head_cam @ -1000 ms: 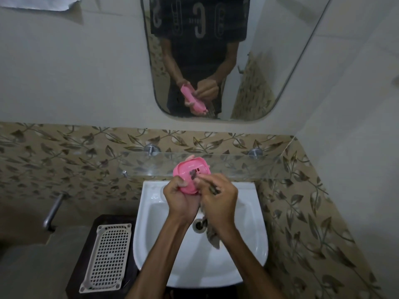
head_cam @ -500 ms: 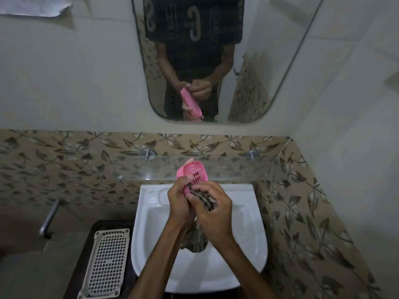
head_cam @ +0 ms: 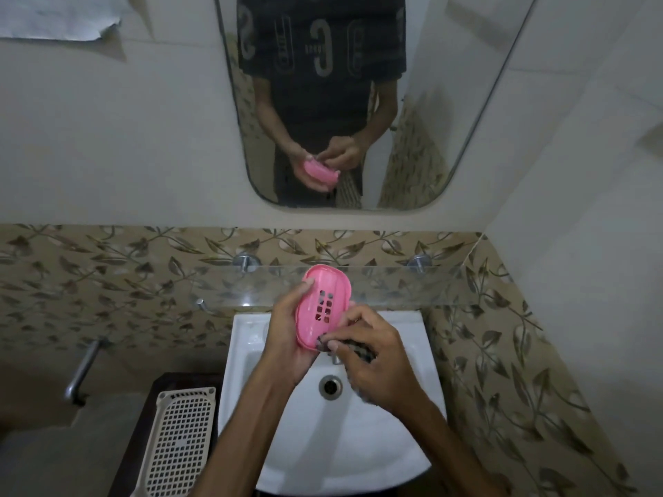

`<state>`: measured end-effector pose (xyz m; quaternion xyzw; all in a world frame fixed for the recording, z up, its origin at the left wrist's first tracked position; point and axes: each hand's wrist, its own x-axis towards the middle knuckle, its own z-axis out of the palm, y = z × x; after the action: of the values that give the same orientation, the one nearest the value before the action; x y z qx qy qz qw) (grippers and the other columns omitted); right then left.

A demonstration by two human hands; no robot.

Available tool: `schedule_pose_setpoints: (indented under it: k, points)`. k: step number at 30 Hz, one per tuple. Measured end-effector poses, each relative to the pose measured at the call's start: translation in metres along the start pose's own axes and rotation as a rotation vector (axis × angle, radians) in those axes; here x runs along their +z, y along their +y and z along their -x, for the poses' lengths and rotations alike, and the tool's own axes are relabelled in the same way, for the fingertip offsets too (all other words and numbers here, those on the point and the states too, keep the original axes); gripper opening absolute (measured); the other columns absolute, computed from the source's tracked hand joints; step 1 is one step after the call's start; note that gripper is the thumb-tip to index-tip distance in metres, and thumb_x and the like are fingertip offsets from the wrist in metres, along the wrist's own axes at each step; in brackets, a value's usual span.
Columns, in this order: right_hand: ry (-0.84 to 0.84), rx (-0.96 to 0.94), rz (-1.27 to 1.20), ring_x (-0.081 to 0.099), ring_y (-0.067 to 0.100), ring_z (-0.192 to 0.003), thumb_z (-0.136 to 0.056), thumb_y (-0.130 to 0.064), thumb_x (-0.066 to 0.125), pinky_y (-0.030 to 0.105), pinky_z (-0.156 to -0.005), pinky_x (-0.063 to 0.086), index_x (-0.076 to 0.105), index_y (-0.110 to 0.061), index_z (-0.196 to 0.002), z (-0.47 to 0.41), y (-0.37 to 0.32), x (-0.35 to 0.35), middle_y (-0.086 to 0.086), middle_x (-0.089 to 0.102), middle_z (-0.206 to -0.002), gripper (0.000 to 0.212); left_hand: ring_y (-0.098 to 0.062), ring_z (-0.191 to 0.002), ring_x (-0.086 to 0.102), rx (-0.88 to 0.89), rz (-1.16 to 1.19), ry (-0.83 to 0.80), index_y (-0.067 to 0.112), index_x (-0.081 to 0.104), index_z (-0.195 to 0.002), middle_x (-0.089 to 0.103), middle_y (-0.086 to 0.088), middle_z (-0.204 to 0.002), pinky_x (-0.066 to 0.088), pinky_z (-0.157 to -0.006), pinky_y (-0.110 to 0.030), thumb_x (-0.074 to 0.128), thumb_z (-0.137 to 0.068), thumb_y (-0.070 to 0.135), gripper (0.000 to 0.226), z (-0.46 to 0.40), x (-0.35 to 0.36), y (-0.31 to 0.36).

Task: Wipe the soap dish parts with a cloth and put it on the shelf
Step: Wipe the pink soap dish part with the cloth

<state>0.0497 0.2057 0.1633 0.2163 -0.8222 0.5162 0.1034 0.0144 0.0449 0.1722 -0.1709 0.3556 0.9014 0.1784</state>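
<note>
My left hand [head_cam: 287, 338] grips a pink oval soap dish part [head_cam: 321, 306] with square drain holes, tilted so its inside faces me, above the white sink [head_cam: 251, 389]. My right hand [head_cam: 376, 364] is closed on a dark patterned cloth [head_cam: 353, 347] and presses it against the near lower edge of the pink part. Most of the cloth is hidden inside the hand. The glass shelf [head_cam: 394, 285] runs along the wall just behind the pink part, with nothing on it.
A cream perforated tray [head_cam: 179, 443] lies on a dark stand left of the sink. A mirror [head_cam: 448, 102] hangs above the shelf and reflects the person. The sink drain [head_cam: 330, 386] sits below my hands. A metal pipe [head_cam: 84, 367] juts from the left wall.
The pink part turned from edge-on to facing me and sits higher. The cloth, hanging loose below my hands before, is now bunched inside my right hand at the part's lower edge.
</note>
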Motion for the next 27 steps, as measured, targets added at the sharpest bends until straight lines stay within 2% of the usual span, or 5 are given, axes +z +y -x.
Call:
schedule_pose_setpoints:
  k: [5,9,13,17,27]
  points:
    - [0.216,0.156,0.073,0.07,0.005,-0.1,-0.085,-0.011,0.084,0.035,-0.088,0.061,0.08,-0.016,-0.098,-0.018,0.0,-0.006,-0.003,0.074,-0.101,0.016,-0.032,-0.103,0.074,0.044,0.029,-0.038,0.004,0.08,-0.111,0.073,-0.026,-0.12,0.063,-0.084,-0.042,0.061,-0.094,0.044,0.048,0.001,0.006,-0.005]
    - [0.187,0.139,0.076,0.071,0.004,-0.09,-0.081,-0.012,0.087,0.03,-0.08,0.062,0.081,-0.019,-0.091,-0.003,-0.013,0.014,-0.007,0.075,-0.093,0.014,-0.04,-0.117,0.066,0.073,0.07,0.017,-0.007,0.065,-0.131,0.066,-0.032,-0.131,0.045,-0.114,-0.052,0.063,-0.091,0.046,0.067,0.001,0.0,-0.009]
    - [0.293,0.179,0.118,0.07,0.003,-0.085,-0.082,-0.005,0.086,0.03,-0.079,0.061,0.082,-0.012,-0.092,-0.011,-0.005,0.013,-0.001,0.076,-0.091,0.013,-0.035,-0.102,0.072,0.126,0.06,0.033,0.001,0.068,-0.125,0.072,-0.03,-0.121,0.051,-0.102,-0.05,0.061,-0.091,0.048,0.058,0.005,0.003,-0.012]
    - [0.227,0.038,0.153,0.071,0.005,-0.09,-0.082,-0.007,0.085,0.023,-0.08,0.062,0.082,-0.012,-0.093,-0.003,-0.014,0.024,-0.002,0.076,-0.094,0.013,-0.038,-0.106,0.074,0.134,0.082,0.041,-0.001,0.067,-0.126,0.07,-0.032,-0.126,0.053,-0.103,-0.049,0.061,-0.09,0.048,0.061,0.005,0.006,-0.008]
    - [0.316,0.127,0.095,0.071,0.001,-0.087,-0.082,-0.006,0.086,0.02,-0.08,0.06,0.082,-0.013,-0.092,-0.013,-0.009,0.022,-0.002,0.078,-0.092,0.013,-0.035,-0.1,0.071,0.153,0.071,0.049,0.0,0.063,-0.13,0.07,-0.03,-0.124,0.054,-0.097,-0.049,0.059,-0.089,0.05,0.066,0.009,0.012,-0.011]
